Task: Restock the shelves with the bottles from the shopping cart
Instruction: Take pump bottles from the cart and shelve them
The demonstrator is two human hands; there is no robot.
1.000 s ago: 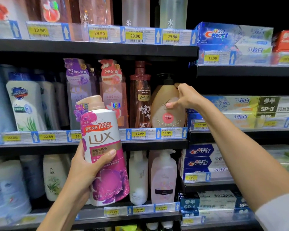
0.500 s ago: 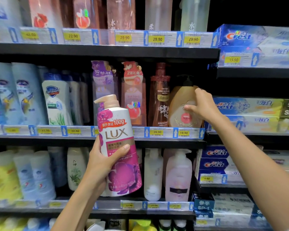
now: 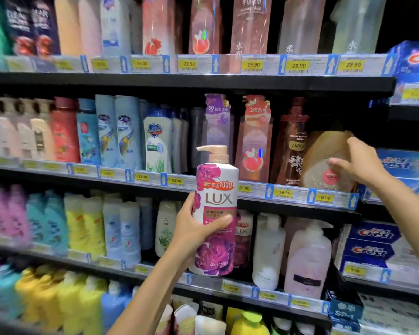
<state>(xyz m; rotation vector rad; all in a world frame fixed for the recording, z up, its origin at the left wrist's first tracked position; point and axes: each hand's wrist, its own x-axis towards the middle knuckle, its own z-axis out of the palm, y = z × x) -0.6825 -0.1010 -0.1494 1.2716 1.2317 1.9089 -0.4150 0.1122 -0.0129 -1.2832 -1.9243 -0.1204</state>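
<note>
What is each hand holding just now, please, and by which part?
Left hand grips the Lux bottle around its middle. Right hand is on the tan bottle's right side; a firm grip cannot be told.

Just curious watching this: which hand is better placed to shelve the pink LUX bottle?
Probably the left hand: its grip already holds the LUX bottle upright, while the right hand is on the beige bottle.

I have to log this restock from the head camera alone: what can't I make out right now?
- Shopping cart: outside the head view.
- Round tan bottle: pump top lost in shelf shadow; right hand covers its right side, so grip unclear.
- Far-left bottles and their price tags: motion-blurred, unreadable.
- LUX bottle: left hand hides its lower left label.
- Second LUX bottle: mostly behind the held one.
</note>
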